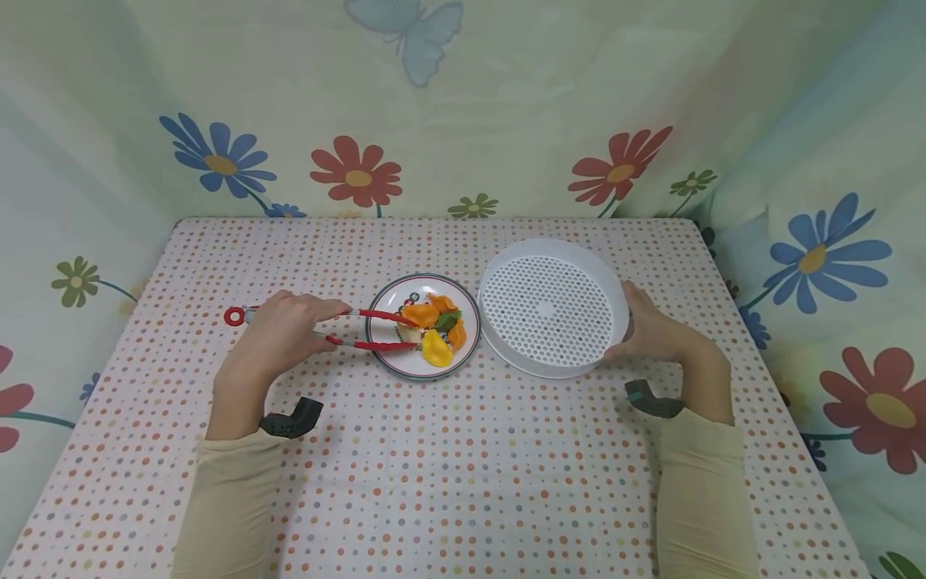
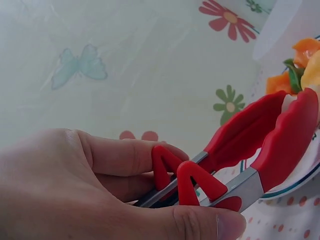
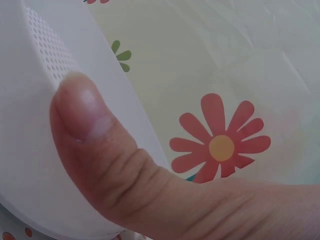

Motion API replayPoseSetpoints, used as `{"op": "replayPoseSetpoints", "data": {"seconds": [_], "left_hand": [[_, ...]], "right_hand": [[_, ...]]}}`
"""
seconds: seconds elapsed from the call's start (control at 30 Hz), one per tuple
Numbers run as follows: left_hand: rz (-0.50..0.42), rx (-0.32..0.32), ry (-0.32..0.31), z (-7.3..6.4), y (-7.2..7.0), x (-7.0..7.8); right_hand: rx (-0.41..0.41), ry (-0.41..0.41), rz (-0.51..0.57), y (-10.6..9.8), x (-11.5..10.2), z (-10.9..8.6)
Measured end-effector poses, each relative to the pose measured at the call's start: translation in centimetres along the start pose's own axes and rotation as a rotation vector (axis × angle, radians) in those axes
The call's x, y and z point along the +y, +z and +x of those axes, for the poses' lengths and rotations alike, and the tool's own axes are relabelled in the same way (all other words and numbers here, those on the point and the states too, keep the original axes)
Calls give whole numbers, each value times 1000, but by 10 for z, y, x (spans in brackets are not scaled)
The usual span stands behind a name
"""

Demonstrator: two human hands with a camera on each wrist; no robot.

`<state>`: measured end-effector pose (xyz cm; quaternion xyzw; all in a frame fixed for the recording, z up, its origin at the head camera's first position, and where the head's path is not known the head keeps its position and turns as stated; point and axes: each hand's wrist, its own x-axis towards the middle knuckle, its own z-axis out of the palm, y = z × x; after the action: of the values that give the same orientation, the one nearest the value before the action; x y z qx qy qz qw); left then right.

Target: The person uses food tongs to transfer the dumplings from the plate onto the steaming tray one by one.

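My left hand [image 1: 285,331] grips a pair of red-tipped metal tongs [image 2: 240,187], thumb on one arm and fingers on the other. The tong tips are spread over a round plate [image 1: 391,368] with a dark rim. Orange, yellow and green dumpling-shaped pieces [image 1: 436,348] lie on that plate, and a whitish piece [image 1: 409,333] shows between the tips. To the right of the plate, my right hand [image 1: 647,328] holds a white perforated steamer basket [image 1: 547,310] by its right side. Its thumb [image 3: 87,120] lies against the outer wall; the other fingers are mostly hidden.
A dotted cloth covers the table [image 1: 434,482]. Flower-print curtains [image 1: 499,104] hang behind it and along both sides. The plate and basket stand side by side, nearly touching, toward the table's back edge. Black wrist mounts [image 1: 292,420] sit below both hands.
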<state>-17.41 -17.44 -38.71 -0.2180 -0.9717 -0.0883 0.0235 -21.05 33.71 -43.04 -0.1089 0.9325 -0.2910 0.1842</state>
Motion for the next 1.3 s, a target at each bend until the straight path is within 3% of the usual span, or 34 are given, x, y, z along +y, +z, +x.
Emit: {"op": "replayPoseSetpoints", "data": {"seconds": [0.27,0.57,0.97,1.3], "left_hand": [[-33,28,50,-1,3,-8],[-67,26,-4,-4,0,-12],[-56,0,-9,0,-1,-6],[-30,-65,-3,10,4,-2]], "right_hand": [[11,-50,36,1,1,2],[-3,-39,33,0,1,2],[2,-27,31,0,3,0],[11,-38,24,1,0,0]]}}
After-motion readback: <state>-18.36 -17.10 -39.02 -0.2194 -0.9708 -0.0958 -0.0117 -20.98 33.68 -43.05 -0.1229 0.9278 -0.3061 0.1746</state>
